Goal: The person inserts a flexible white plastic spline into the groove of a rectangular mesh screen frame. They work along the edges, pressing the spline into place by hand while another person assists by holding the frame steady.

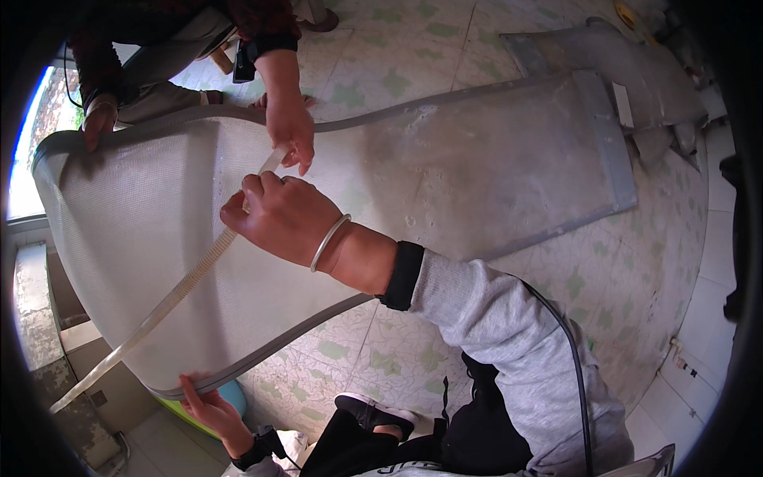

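Observation:
A long mesh screen (262, 286) with grey edging stretches from the left across to the right, held up off the floor at its left end. My left hand (214, 413) is closed on its near grey edge at the lower left, thumb above. Over the middle of the mesh, my right hand (282, 219) pinches a long, narrow, pale strip (171, 298). From there the strip slants down to the lower left, past the screen. A co-worker's hand (290, 131) is at the strip's far end; the co-worker's other hand (99, 126) grips the screen's far left edge.
A crumpled grey sheet (652, 79) lies on the patterned tile floor (588, 278) at the far right. White wall tiles (679, 397) border the right side. A weathered ledge (36, 306) and a bright window opening (40, 135) are at the left. Behind my left hand shows a blue round thing (233, 395).

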`<state>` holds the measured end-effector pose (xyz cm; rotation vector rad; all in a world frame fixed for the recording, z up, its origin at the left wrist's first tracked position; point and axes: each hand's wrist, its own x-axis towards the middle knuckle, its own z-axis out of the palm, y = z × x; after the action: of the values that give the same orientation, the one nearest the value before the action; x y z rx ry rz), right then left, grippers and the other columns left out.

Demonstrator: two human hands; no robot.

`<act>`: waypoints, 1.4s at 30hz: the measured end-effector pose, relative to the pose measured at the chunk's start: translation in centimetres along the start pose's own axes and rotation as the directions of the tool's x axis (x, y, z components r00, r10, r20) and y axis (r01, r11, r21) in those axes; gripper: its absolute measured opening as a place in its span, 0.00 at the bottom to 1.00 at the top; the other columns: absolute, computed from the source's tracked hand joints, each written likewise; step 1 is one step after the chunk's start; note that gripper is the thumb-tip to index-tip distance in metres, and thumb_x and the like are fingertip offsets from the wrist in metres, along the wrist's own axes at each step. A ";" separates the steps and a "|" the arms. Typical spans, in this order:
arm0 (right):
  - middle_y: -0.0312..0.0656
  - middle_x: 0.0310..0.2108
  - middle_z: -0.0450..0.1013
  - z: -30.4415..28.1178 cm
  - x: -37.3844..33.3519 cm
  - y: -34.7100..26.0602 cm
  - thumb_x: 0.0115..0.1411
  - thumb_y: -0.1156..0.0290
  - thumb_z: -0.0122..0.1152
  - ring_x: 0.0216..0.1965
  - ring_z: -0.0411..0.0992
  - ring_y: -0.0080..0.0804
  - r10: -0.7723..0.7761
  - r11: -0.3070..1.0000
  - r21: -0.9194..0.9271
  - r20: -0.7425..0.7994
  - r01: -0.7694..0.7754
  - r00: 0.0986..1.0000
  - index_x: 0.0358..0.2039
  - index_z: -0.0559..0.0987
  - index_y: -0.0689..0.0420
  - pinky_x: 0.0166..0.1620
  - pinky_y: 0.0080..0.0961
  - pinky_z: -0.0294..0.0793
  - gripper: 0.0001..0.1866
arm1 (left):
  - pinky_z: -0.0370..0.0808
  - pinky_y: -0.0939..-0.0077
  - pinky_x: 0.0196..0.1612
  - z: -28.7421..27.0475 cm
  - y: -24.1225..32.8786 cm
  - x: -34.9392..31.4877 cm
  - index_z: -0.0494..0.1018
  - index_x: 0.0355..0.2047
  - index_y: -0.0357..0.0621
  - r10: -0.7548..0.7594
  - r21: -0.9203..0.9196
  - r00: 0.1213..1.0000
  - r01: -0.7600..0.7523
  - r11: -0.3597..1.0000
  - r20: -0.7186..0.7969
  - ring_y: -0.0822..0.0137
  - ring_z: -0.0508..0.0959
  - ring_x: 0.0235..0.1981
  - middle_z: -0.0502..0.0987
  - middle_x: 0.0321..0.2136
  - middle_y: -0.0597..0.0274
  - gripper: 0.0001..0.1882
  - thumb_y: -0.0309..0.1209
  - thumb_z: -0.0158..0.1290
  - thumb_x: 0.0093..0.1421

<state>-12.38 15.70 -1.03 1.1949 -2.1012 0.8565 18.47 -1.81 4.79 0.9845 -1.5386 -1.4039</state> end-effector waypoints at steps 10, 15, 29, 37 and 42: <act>0.45 0.28 0.71 -0.1 -1.0 -1.0 0.53 0.74 0.57 0.30 0.72 0.37 0.067 0.990 0.115 0.131 -0.082 0.989 0.33 0.76 0.57 0.30 0.27 0.77 0.06 | 0.74 0.80 0.34 -0.5 0.0 -0.2 0.75 0.33 0.40 -0.046 -0.006 0.991 0.047 0.999 0.129 0.72 0.76 0.31 0.76 0.29 0.63 0.10 0.35 0.53 0.62; 0.41 0.25 0.68 0.3 -0.6 -0.8 0.51 0.73 0.56 0.27 0.71 0.30 0.040 0.999 0.033 0.009 -0.040 0.999 0.32 0.73 0.56 0.24 0.21 0.76 0.07 | 0.72 0.82 0.32 -0.3 0.3 -0.1 0.74 0.33 0.41 -0.014 0.001 0.997 0.013 1.000 0.075 0.73 0.75 0.30 0.76 0.28 0.64 0.09 0.34 0.53 0.63; 0.44 0.25 0.70 -0.1 -1.1 -1.1 0.53 0.73 0.55 0.28 0.74 0.37 0.076 0.980 0.169 0.189 -0.109 0.979 0.35 0.72 0.56 0.25 0.28 0.77 0.08 | 0.72 0.79 0.38 -1.6 -0.2 0.6 0.74 0.39 0.37 0.089 -0.013 0.992 -0.089 0.996 0.088 0.71 0.75 0.34 0.75 0.34 0.60 0.11 0.33 0.50 0.64; 0.48 0.24 0.72 -2.4 -2.9 -2.6 0.55 0.75 0.54 0.29 0.74 0.49 -0.068 0.859 0.411 0.683 -0.305 0.728 0.35 0.71 0.58 0.35 0.39 0.75 0.07 | 0.71 0.82 0.32 0.4 -0.1 1.1 0.74 0.37 0.40 0.103 -0.014 0.985 -0.102 0.995 0.139 0.73 0.75 0.29 0.76 0.27 0.62 0.09 0.33 0.51 0.64; 0.49 0.27 0.75 -4.3 -1.6 -3.3 0.54 0.75 0.55 0.32 0.75 0.48 -0.189 0.753 0.481 0.812 -0.449 0.552 0.37 0.73 0.58 0.37 0.40 0.74 0.09 | 0.75 0.81 0.32 1.4 -0.1 0.6 0.75 0.37 0.37 0.113 -0.060 0.993 -0.111 0.992 0.041 0.71 0.78 0.31 0.78 0.30 0.59 0.10 0.31 0.50 0.64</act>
<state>-8.05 18.44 1.38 2.1747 -2.7730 1.3664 16.98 -1.90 4.68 0.8247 -1.5524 -1.3914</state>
